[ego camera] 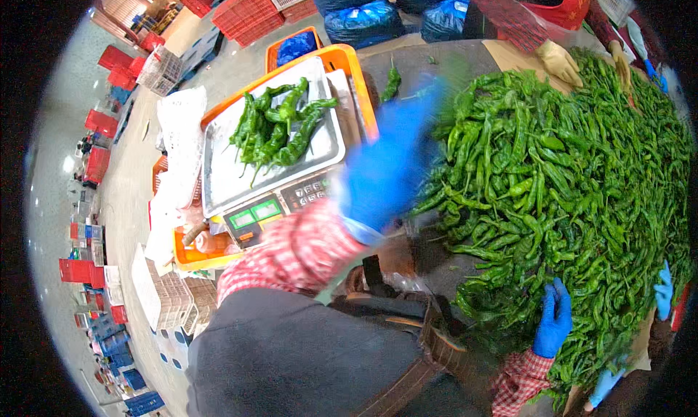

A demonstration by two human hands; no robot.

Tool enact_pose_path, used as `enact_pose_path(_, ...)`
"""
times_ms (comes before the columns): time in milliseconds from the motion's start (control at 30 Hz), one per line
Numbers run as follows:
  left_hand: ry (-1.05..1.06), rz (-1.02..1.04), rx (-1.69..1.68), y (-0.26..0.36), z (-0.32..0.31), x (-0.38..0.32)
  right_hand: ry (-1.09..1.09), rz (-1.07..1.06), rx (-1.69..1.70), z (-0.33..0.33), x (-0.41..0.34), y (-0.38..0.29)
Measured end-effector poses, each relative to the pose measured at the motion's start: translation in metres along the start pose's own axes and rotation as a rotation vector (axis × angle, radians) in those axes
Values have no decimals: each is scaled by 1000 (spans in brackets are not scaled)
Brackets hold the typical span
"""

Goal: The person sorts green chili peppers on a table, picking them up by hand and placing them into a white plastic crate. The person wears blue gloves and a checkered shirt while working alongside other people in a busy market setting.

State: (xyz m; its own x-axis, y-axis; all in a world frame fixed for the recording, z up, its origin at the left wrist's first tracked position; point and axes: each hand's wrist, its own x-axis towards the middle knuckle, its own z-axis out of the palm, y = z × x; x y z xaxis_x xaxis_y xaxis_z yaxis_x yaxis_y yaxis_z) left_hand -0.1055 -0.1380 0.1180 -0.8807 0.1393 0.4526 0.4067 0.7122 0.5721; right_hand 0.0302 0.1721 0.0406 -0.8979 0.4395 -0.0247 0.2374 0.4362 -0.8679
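My left hand (381, 166), in a blue glove, is blurred between the scale and the heap; blurred green shows near its fingertips, and I cannot tell whether it grips anything. My right hand (552, 321), also blue-gloved, lies at the near side of a large heap of long green peppers (523, 160), its visible fingers extended and nothing plainly gripped. A small pile of green peppers (281, 125) rests on the metal pan (221, 185) of a digital scale (253, 218). The scale stands in an orange plastic crate (349, 62). One loose pepper (391, 83) lies beyond it.
Co-workers' gloved hands are at the heap: beige gloves (559, 62) at the far side, light blue gloves (663, 291) at the right. Dark blue bags (362, 21) and red crates (248, 16) stand behind. A white sack (182, 139) and pale crates (163, 294) are left.
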Motion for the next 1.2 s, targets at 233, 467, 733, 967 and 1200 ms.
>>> enact_pose_path(233,273,-421,662,-175,-151,18,35,-275,-166,-4,-15,-13)
enact_pose_path(467,-60,-359,1203,-194,-170,3,195,-166,-186,-38,-46,7)
enact_pose_path(733,-590,-58,-589,-8,16,-21,476,26,-411,-48,-52,25)
enact_pose_path(967,-920,890,163,69,137,-96,548,-96,-411,-30,-60,59)
enact_pose_path(1200,-777,448,-568,34,156,-77,829,251,435,-85,-128,55)
